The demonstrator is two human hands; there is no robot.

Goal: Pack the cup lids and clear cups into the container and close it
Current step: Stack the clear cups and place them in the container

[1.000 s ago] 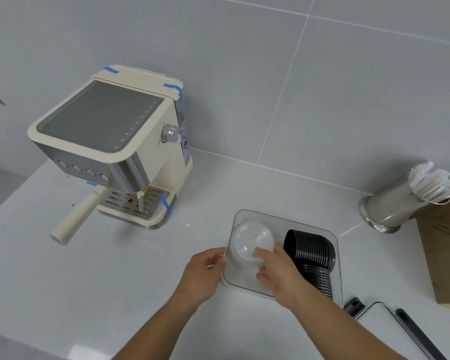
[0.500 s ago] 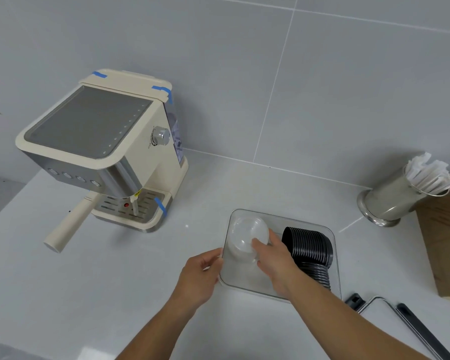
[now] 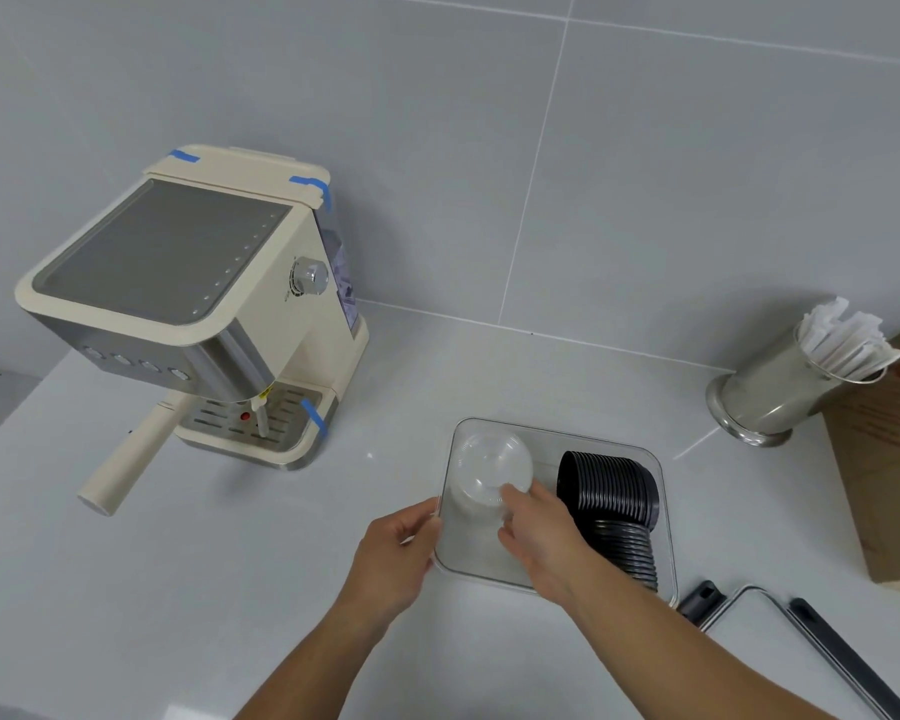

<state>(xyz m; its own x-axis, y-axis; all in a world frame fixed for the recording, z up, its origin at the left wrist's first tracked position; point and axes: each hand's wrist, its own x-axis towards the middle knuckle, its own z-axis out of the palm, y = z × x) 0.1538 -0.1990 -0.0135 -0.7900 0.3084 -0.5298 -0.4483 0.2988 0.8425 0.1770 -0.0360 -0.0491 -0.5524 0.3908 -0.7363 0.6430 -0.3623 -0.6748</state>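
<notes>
Clear cups point(image 3: 494, 467) pushed deeper into container point(image 3: 552, 433), right hand point(image 3: 536, 537) gripping them, black lids point(image 3: 611, 491) at 3 o'clock, left hand point(image 3: 396, 553) holding container's 9 o'clock wall on bench point(image 3: 230, 589)

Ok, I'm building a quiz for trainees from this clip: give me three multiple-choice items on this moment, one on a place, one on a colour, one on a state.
1. Where does the stack of cup lids lie?
A. In the right half of the container
B. On the coffee machine
C. In the metal holder

2. What colour are the lids?
A. White
B. Black
C. Blue

3. What is the state of the container?
A. Closed
B. Open, its cover lying on the counter
C. Tipped over

Answers:
1 A: the lids curve along the container's right side.
2 B: the stack is black beside the clear cups.
3 B: the right hand reaches inside to the clear cups while the left hand steadies the rim.
</notes>
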